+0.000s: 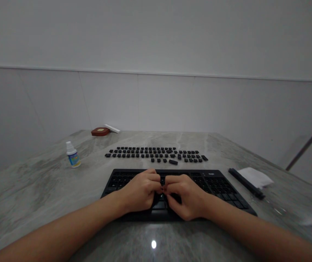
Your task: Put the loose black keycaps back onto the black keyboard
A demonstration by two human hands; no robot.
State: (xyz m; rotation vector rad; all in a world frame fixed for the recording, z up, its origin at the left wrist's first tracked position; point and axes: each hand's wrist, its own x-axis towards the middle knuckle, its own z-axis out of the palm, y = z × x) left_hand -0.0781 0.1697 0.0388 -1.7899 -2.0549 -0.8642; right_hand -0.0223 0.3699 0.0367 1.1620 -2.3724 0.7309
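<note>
A black keyboard [221, 185] lies flat on the marbled table, its long side toward me. Over its middle, my left hand [143, 189] and my right hand [184, 194] meet at the fingertips, just above the keys. The fingers of both are bent and pinched together; anything between them is too small or hidden to make out. My hands cover the central part of the keyboard. Beyond its back edge, rows of loose black keycaps [142, 155] are laid out, with a longer keycap [173, 162] nearest the keyboard.
To the left stands a small white spray bottle [74, 158] with a coloured label. A reddish-brown box [100, 131] and a white flat object [112, 128] sit at the far left. Right of the keyboard are a long black bar [246, 183] and a white cloth or tissue [255, 177].
</note>
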